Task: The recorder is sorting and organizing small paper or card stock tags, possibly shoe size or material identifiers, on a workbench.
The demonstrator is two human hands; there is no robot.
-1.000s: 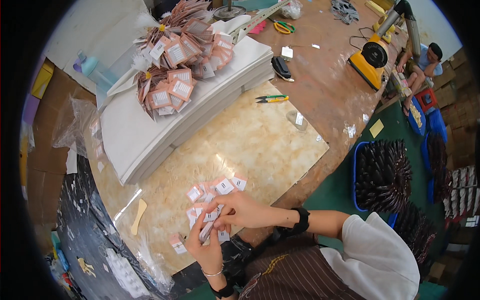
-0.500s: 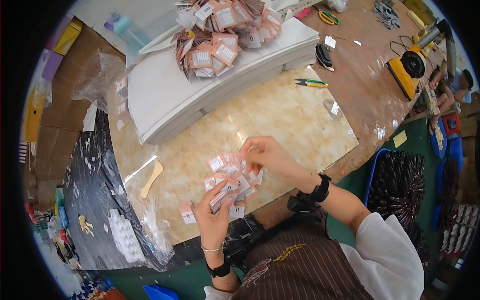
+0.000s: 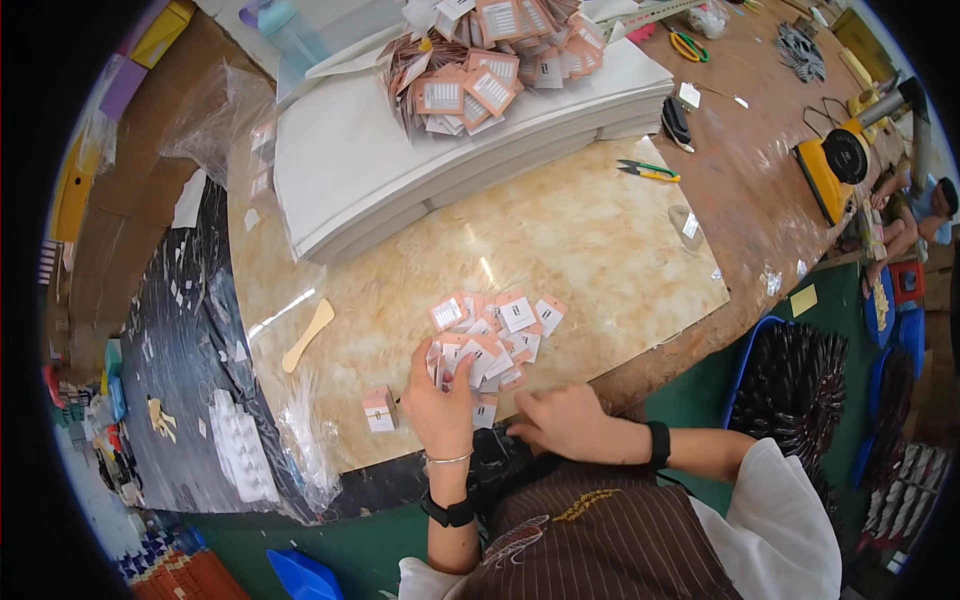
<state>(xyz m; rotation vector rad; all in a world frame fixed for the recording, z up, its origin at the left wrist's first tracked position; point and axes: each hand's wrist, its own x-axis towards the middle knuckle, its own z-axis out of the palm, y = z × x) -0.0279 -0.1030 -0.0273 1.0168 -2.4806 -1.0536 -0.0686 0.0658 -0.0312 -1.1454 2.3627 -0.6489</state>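
Note:
My left hand (image 3: 440, 400) is closed around a few pink-and-white hang tags (image 3: 435, 362) at the left side of a loose heap. The heap of similar tags (image 3: 518, 314) spreads over the marbled sheet just beyond my fingers, with some faces up and some overlapping. To the left of that hand, a small banded bundle of tags (image 3: 379, 411) lies apart. My right hand (image 3: 570, 425) is by the table's near edge, right of the heap, with its fingers curled in; what they hold, if anything, is hidden.
A thick white paper stack (image 3: 340, 170) carries a big pile of tags (image 3: 490, 85). A wooden spatula (image 3: 308, 336) lies left, thread snips (image 3: 650, 171) far right. A yellow-and-black tool (image 3: 835, 165) stands at the right, a blue bin of dark pieces (image 3: 790, 370) below. Another person (image 3: 915, 215) sits beyond.
My right hand has drawn back from above the tag heap to the table's near edge, its fingers curling in. The left hand stays at the heap, and the view has shifted slightly.

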